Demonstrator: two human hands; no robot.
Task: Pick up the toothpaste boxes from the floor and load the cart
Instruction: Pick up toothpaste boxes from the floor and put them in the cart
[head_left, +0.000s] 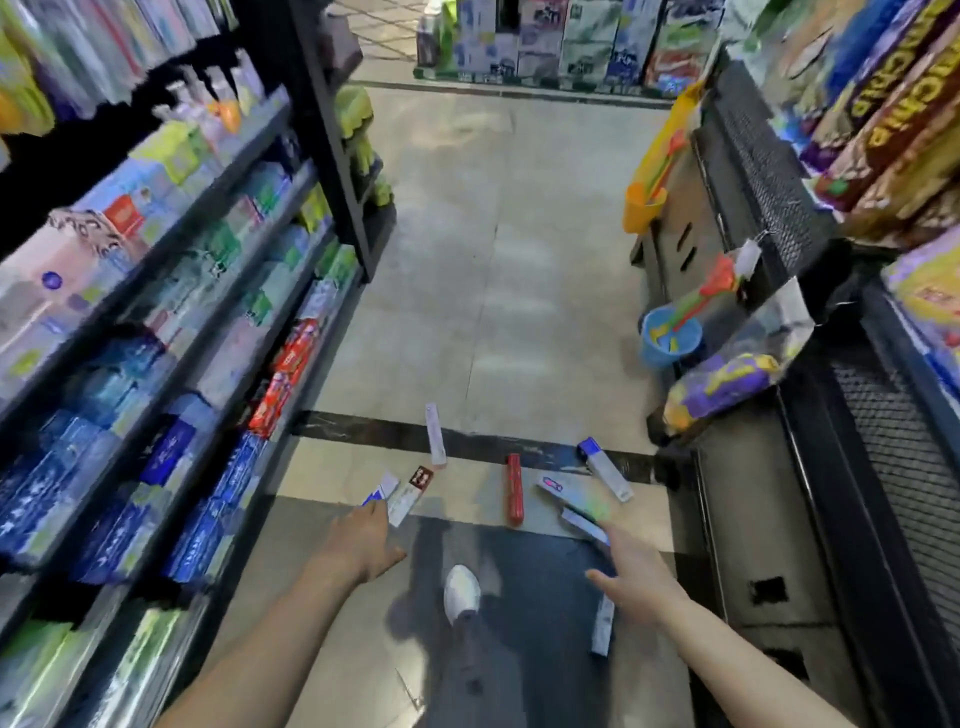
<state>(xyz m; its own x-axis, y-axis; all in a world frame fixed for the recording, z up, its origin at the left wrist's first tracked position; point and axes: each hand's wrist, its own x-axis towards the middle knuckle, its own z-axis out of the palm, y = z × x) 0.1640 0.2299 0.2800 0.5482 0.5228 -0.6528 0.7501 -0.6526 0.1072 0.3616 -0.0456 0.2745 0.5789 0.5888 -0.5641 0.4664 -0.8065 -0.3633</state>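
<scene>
Head view looks down a shop aisle, and both arms are stretched out low over the floor (498, 291) where the toothpaste boxes lie scattered. Left hand (363, 540) reaches forward, fingers extended and loose, fingertips right at the near end of a blue-and-white box (382, 488), gripping nothing; a white box with a dark red end (410, 496) lies just beside that one. Right hand (636, 574) is spread open too, thumb out to the side, holding nothing, its fingertips at a pale box with a blue edge (584, 525). Beyond it sits a holographic silver box (571, 493), and a red box (514, 488) lies between the two hands, lengthwise. Farther off, a long white box (435, 434) crosses the dark stripe in the tiles, and a blue-capped white box (605, 467) lies angled near the right-hand shelf base. One more pale box (602, 626) lies partly hidden under the right wrist. A white shoe (461, 592) stands between the arms. On the right, a blue bucket (670, 338) holds plastic toys; an orange bucket (644, 208) hangs higher up, contents blurred. Left shelves (218, 291) are packed with boxed goods.
</scene>
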